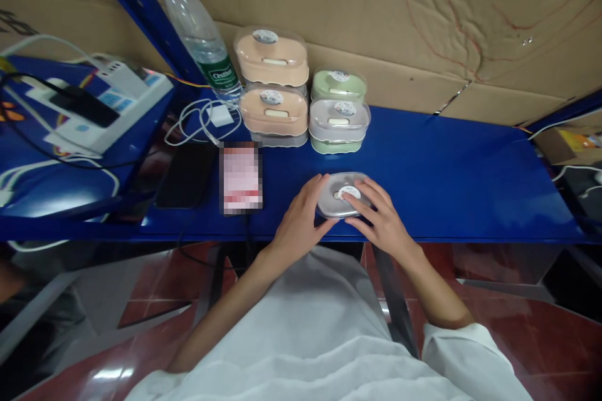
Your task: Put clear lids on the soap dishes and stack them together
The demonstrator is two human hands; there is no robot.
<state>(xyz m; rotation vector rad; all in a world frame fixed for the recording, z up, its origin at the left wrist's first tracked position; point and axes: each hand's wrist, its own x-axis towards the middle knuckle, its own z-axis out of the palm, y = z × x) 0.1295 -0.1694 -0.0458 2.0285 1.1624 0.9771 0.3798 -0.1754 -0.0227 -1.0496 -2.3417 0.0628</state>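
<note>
Near the front edge of the blue table [437, 169] sits a small grey oval box [335, 202] with a clear lid and a round white label. My left hand [303, 216] grips its left end, thumb at the front side. On the opposite end, my right hand [380, 216] has its thumb at the front and its fingers over the lid, one reaching the label. Behind it stand stacks of similar lidded boxes: peach boxes [273, 118] on the left, a grey box [339, 118] and a green box [329, 83] on the right.
A water bottle [200, 31] stands left of the stacks, beside a coiled white cable [188, 122]. A dark phone [184, 174] and a pixelated pink item [241, 177] lie at the left. Further left is a power strip [113, 113] with several cords. Cardboard [376, 19] lines the back.
</note>
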